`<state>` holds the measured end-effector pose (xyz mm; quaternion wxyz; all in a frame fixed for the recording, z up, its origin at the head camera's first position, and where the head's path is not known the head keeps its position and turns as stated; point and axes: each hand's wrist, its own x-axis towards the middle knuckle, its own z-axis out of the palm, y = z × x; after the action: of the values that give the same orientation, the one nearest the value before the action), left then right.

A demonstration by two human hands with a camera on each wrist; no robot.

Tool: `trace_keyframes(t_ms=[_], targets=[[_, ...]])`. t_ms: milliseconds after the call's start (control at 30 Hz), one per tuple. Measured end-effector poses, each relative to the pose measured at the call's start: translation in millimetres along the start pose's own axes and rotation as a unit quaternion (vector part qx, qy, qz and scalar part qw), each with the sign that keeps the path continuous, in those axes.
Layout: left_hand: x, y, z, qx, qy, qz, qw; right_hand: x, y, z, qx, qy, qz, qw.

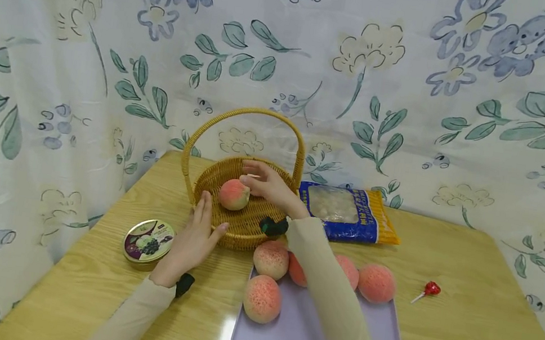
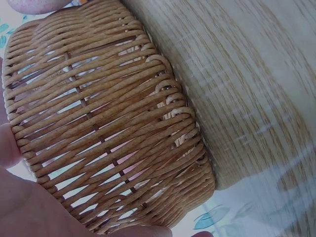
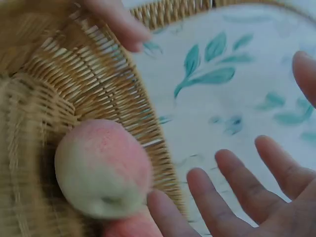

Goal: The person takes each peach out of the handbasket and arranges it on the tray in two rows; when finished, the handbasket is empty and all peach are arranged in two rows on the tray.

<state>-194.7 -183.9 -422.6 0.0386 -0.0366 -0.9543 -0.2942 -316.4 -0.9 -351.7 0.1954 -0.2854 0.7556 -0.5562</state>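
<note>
A wicker basket (image 1: pixel 243 240) with a tall arched handle stands at the back of the table. One pink and cream peach (image 1: pixel 235 195) shows inside it in the head view. The right wrist view shows that peach (image 3: pixel 103 168) close up, with another reddish one partly hidden at the bottom edge. My right hand (image 1: pixel 275 188) is over the basket beside the peach, fingers apart and holding nothing. At the basket's left front rim rests my left hand (image 1: pixel 192 242), its fingers extended and thumb spread. The left wrist view has the woven wall (image 2: pixel 108 128) beside that hand.
A lilac tray (image 1: pixel 293 331) carries several peaches (image 1: pixel 263 299), partly behind my right sleeve. Left of the basket sits a round tin (image 1: pixel 148 242). A blue and yellow food packet (image 1: pixel 349 213) lies to its right. Farther right is a red lollipop (image 1: pixel 431 289). A floral curtain (image 1: pixel 389 93) hangs behind.
</note>
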Motion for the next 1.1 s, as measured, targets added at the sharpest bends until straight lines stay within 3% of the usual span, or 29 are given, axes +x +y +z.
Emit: trace_keyframes(t_ms=[133,200,300,433,600,667,733,867,967,1033,1100], targets=[[-2.1,2.2,5.1,-0.002,0.004,0.004,1.0000,26.3,20,4,0.040,0.033,0.039,0.9979],[-2.5,4.3,8.6,-0.006,-0.003,0.005,1.0000,32.1,31,5,0.032,0.047,0.062,0.9965],[-4.4,4.7,10.5,-0.011,-0.006,0.003,0.9999,38.6,39,10,-0.013,0.040,0.074,0.9964],[-3.7,3.4,6.4,-0.014,0.001,0.004,0.9999,47.8,38,22,-0.077,0.018,0.049,0.9957],[-0.6,0.3,1.9,-0.007,0.000,-0.002,1.0000,57.4,37,34,-0.152,0.018,0.055,0.9867],[-0.5,0.1,1.7,-0.005,-0.003,-0.004,1.0000,56.1,36,37,-0.176,-0.018,0.064,0.9820],[-0.3,0.1,1.4,-0.004,-0.004,-0.003,1.0000,53.2,34,37,-0.192,-0.085,0.080,0.9744],[-0.5,0.6,-0.3,-0.003,-0.008,-0.004,1.0000,48.1,29,34,-0.236,-0.214,0.106,0.9419],[-0.9,1.3,-1.6,-0.004,-0.010,-0.004,0.9999,45.0,30,28,-0.264,-0.262,0.100,0.9228],[-0.9,1.6,-1.8,-0.004,-0.011,-0.005,0.9999,42.0,33,23,-0.265,-0.267,0.095,0.9215],[-1.1,1.7,-1.7,-0.005,-0.015,-0.007,0.9998,38.1,35,17,-0.249,-0.260,0.089,0.9288]])
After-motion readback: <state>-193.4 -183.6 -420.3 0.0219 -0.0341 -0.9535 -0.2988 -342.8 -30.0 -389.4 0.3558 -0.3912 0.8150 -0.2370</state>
